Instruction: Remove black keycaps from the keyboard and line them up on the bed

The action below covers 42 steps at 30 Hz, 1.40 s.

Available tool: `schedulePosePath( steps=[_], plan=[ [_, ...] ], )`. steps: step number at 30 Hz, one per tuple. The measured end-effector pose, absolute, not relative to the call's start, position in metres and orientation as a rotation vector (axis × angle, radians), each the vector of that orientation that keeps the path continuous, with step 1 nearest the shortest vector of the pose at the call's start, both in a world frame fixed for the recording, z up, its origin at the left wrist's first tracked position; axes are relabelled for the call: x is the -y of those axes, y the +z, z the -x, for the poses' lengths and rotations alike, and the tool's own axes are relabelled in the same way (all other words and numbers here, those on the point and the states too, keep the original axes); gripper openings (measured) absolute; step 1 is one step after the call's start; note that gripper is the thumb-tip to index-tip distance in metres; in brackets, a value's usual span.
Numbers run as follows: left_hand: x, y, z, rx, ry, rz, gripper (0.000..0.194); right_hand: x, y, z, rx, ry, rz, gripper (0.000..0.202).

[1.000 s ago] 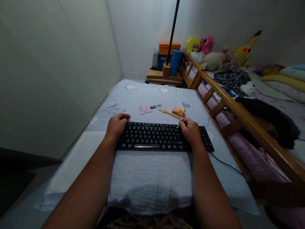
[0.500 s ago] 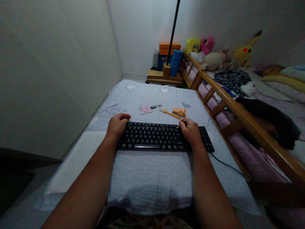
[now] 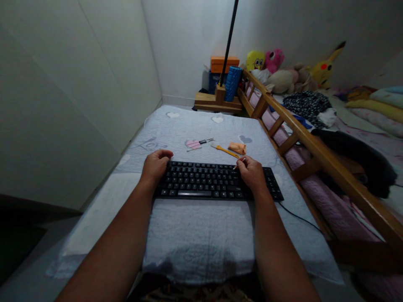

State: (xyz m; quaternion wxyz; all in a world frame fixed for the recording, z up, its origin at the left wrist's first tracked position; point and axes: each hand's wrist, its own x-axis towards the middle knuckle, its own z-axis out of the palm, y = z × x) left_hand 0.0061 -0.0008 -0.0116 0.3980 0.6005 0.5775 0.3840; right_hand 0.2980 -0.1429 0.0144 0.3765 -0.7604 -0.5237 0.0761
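A black keyboard [image 3: 201, 180] lies flat on the pale blue, heart-patterned bedspread. My left hand [image 3: 155, 165] grips its far left corner, fingers curled over the edge. In my right hand [image 3: 251, 171] a thin cotton swab [image 3: 239, 163] is pinched, its tip down over the keys right of the main block. That hand covers part of the keyboard between the letters and the number pad. Just beyond the keyboard lie a yellow-handled brush [image 3: 227, 151], a folded orange cloth [image 3: 237, 147], a slim dark-handled metal tool [image 3: 206, 141] and another thin swab [image 3: 194, 148].
The keyboard's cable [image 3: 300, 218] runs off to the right. A wooden bed rail [image 3: 292, 121] borders the right side, with clothes and plush toys [image 3: 273, 61] behind it. Boxes [image 3: 224, 63] and a blue foam roller [image 3: 233, 83] stand at the far end. A pale panel [image 3: 94, 92] rises on the left.
Both hands stay in nearly the same place on the keyboard. The swab's tip shifts only very slightly over the keys.
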Motion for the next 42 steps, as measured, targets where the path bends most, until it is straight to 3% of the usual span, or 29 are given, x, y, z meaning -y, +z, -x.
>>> schedulePosePath(
  steps=[42],
  plan=[
    [0.0029, -0.0078, -0.0077, -1.472, 0.961, -1.488, 0.031, 0.1420, 0.0134, -0.2970, 1.343, 0.160, 1.951, 0.022]
  ],
)
